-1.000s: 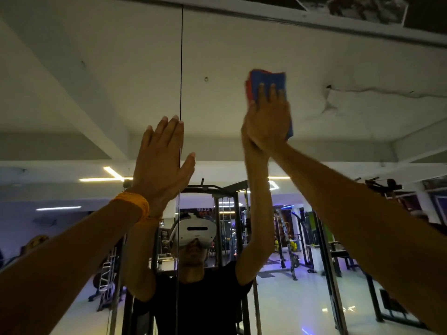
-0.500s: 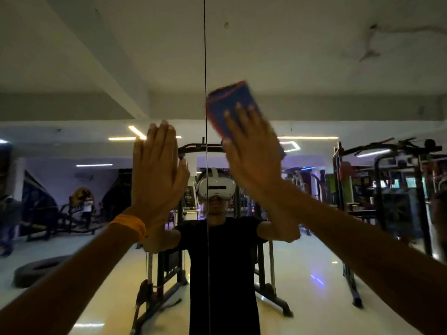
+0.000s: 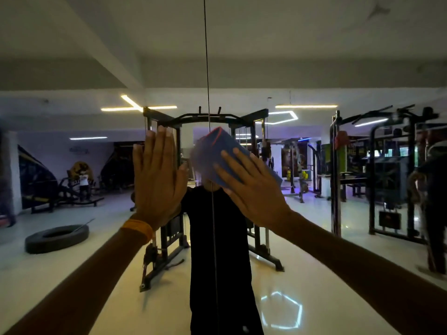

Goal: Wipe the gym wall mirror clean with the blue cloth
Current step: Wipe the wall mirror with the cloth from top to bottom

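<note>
The wall mirror [image 3: 314, 56] fills the view, and a dark vertical seam [image 3: 206, 68] splits it into two panels. My right hand [image 3: 251, 187] presses the folded blue cloth [image 3: 215, 153] with its red edge flat on the glass just right of the seam, fingers straight and spread. My left hand [image 3: 157, 180] rests flat on the left panel with straight fingers, an orange band at its wrist. The cloth covers the head of my reflection.
The mirror reflects the gym behind me: a black cable machine [image 3: 169, 250] in the middle, a tyre [image 3: 56, 236] on the floor at left, black racks [image 3: 377, 177] at right, a person's reflection at the far right edge [image 3: 433, 189], and lit ceiling strips.
My right hand has dragged the cloth down the glass from high on the right panel to head height at the seam. My view has dropped with it. The left hand stays flat on the mirror.
</note>
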Tool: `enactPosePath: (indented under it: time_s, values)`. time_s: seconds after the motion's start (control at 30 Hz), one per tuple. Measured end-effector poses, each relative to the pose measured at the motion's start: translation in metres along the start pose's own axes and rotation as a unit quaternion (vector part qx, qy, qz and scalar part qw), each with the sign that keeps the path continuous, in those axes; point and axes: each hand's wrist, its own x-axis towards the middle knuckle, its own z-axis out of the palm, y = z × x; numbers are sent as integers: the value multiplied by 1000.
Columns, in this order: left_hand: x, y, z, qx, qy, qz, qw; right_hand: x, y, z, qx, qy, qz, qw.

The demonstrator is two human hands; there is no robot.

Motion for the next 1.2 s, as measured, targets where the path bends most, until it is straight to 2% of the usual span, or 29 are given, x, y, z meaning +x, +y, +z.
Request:
enactPosePath:
  time_s: [0.07,0.1,0.13,0.2,0.27,0.3,0.37,0.43,0.47,0.53,0.6,0.67,0.7,0.73,0.8,0.87,0.9,0.93,1.0,1.03,1.07,1.13,1.2]
  values:
    - [-11,0,0,-11,-5,6,1000,-18,35,-7,-4,3,-10,1000]
    - [-17,1,-1,-11,-6,15,1000,-24,57,-12,-2,19,32,999]
    - [-22,4,0,-12,-6,23,1000,-28,80,-16,-2,40,95,995]
    - [-25,15,2,-13,-2,31,999,-32,100,-24,6,77,255,964]
    - [-20,31,5,-17,-1,30,999,-34,73,-16,9,107,337,935]
    - [-15,38,7,-22,-4,29,999,-38,49,-10,21,91,314,945]
    - [-9,48,12,-32,-10,33,999,-58,13,-3,45,43,152,986]
    - [-9,51,17,-34,-14,34,999,-76,31,-9,28,8,38,999]
    - [-11,52,18,-36,-16,34,999,-81,53,-12,15,12,32,999]
    - [-14,59,19,-40,-20,33,998,-87,106,-23,4,42,105,994]
    - [-13,69,21,-39,-25,31,998,-90,150,-31,22,76,241,967]
    - [-6,83,25,-40,-34,32,998,-84,139,-23,10,110,341,933]
    - [-1,92,27,-41,-38,35,998,-81,121,-15,7,113,346,931]
    - [4,101,30,-40,-40,41,998,-82,102,-10,20,98,308,946]
    - [15,118,34,-30,-42,53,997,-98,86,-15,45,45,150,987]
    - [24,131,36,-21,-34,53,998,-112,131,-29,16,25,34,999]
    - [28,136,37,-17,-29,55,998,-113,160,-34,-2,31,36,999]
    - [32,141,37,-14,-25,59,998,-112,193,-39,-10,47,82,995]
    - [42,152,38,-5,-23,70,997,-104,244,-51,2,111,249,962]
    - [49,158,39,-1,-23,75,997,-100,253,-54,7,144,308,940]
    - [58,165,41,2,-24,77,997,-94,252,-55,11,146,331,932]
    - [74,180,47,5,-22,70,997,-88,227,-50,32,97,292,951]
    - [86,197,54,18,-18,61,998,-96,206,-45,27,55,181,982]
